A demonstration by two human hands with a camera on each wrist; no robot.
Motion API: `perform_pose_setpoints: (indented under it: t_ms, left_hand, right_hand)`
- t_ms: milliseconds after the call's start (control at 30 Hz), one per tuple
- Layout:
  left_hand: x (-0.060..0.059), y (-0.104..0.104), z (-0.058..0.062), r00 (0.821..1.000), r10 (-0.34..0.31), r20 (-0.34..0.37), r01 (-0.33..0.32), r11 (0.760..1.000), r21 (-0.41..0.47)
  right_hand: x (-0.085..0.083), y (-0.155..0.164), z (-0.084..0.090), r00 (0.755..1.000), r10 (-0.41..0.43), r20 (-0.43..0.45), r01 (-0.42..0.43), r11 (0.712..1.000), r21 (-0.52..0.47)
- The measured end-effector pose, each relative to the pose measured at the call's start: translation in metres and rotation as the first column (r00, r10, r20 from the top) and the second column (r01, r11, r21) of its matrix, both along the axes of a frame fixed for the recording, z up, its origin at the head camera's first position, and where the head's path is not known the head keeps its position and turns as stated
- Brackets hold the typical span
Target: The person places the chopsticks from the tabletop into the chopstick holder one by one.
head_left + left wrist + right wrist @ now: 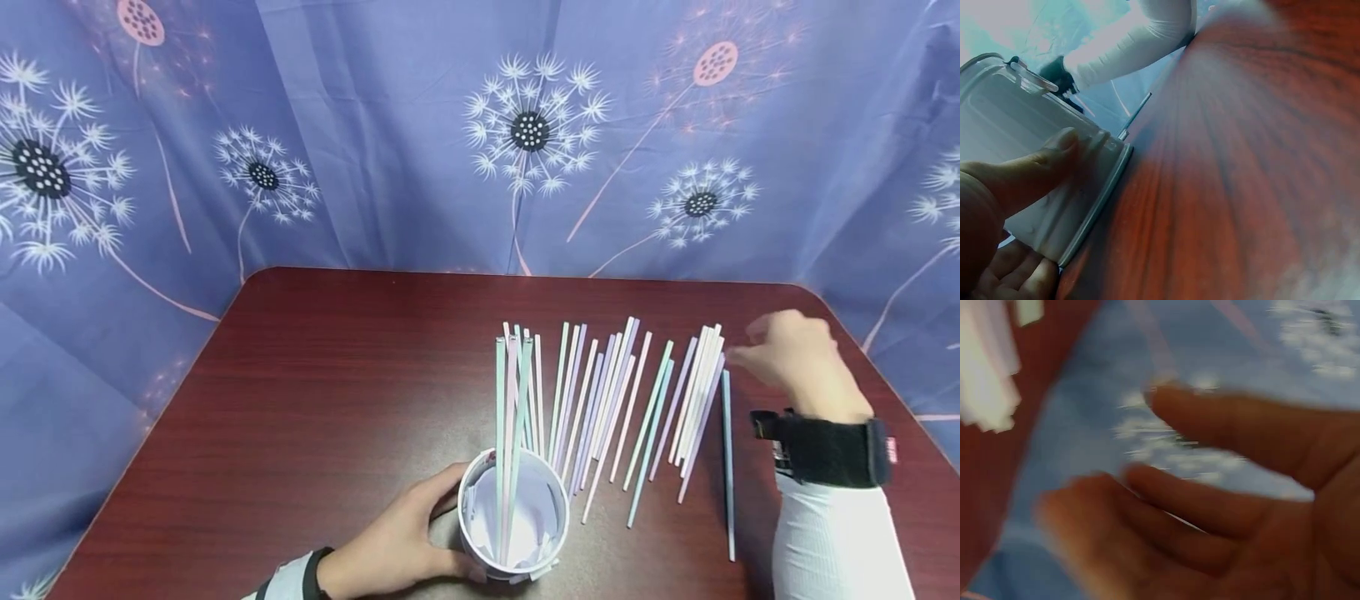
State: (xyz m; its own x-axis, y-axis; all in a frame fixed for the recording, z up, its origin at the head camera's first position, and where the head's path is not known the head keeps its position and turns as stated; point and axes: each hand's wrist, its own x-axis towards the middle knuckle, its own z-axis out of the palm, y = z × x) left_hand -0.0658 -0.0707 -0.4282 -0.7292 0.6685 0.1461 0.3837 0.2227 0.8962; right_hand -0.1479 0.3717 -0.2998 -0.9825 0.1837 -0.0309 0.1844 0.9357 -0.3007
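Observation:
My left hand [401, 529] grips a white cup [564, 508] from its left side, thumb and fingers spread round the wall. In the left wrist view the thumb presses along the outside of the cup [1029, 125]. Several green and pink straws [500, 417] stand upright inside it. Over the table's right side, my right hand [798, 362] is blurred, its thumb apart from the fingers and nothing between them. Nearest to it lie a bunch of white and purple straws [697, 400] and a single dark blue straw [727, 467].
More pastel straws [603, 400] lie spread in a loose row right of the cup, pointing away from me. The dark red wooden table [337, 375] ends at the back against a blue curtain [420, 150] with dandelion prints.

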Motion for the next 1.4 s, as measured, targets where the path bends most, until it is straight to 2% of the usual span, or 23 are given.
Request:
perform_pose_setpoints:
  t_ms: [67, 133, 200, 300, 467, 700, 1067, 1200, 1400]
  left_hand:
    - [0.0, 0.0, 0.0, 1.0, 0.006, 0.019, -0.006, 1.0, -0.006]
    - [0.0, -0.001, 0.0, 1.0, 0.01, 0.029, -0.01, 1.0, -0.014]
    - [0.0, -0.001, 0.0, 0.999, 0.015, 0.04, -0.014, 0.999, -0.029]
    - [0.0, -0.001, 0.001, 0.999, 0.012, 0.047, -0.011, 0.999, -0.03]
    - [0.001, -0.001, 0.001, 1.0, 0.008, 0.025, -0.007, 1.0, -0.015]
    - [0.002, -0.003, -0.001, 1.0, 0.006, -0.006, -0.006, 1.0, 0.009]
    - [0.002, -0.002, -0.002, 1.0, -0.002, 0.015, 0.001, 1.0, 0.023]
    - [0.002, -0.002, -0.001, 1.0, 0.001, 0.025, -0.001, 1.0, 0.009]
    - [0.002, -0.003, 0.001, 1.0, -0.004, 0.0, 0.004, 1.0, 0.004]
  right_hand:
    - [-0.005, 0.009, -0.012, 0.984, -0.008, 0.176, 0.013, 1.0, -0.025]
    - [-0.008, 0.015, -0.022, 0.951, -0.015, 0.309, 0.032, 0.998, -0.05]
    - [-0.009, 0.018, -0.03, 0.921, -0.019, 0.388, 0.048, 0.997, -0.064]
    - [-0.009, 0.021, -0.037, 0.899, -0.004, 0.438, 0.038, 0.997, -0.07]
    - [-0.01, 0.026, -0.043, 0.895, 0.006, 0.447, 0.064, 0.988, -0.142]
    - [-0.006, 0.029, -0.046, 0.896, -0.048, 0.442, 0.137, 0.976, -0.17]
    - [-0.004, 0.032, -0.048, 0.922, -0.062, 0.383, 0.146, 0.97, -0.195]
    - [-0.007, 0.029, -0.044, 0.949, -0.019, 0.313, 0.065, 0.988, -0.137]
    - [-0.004, 0.009, -0.022, 0.993, 0.03, 0.112, -0.018, 0.994, -0.108]
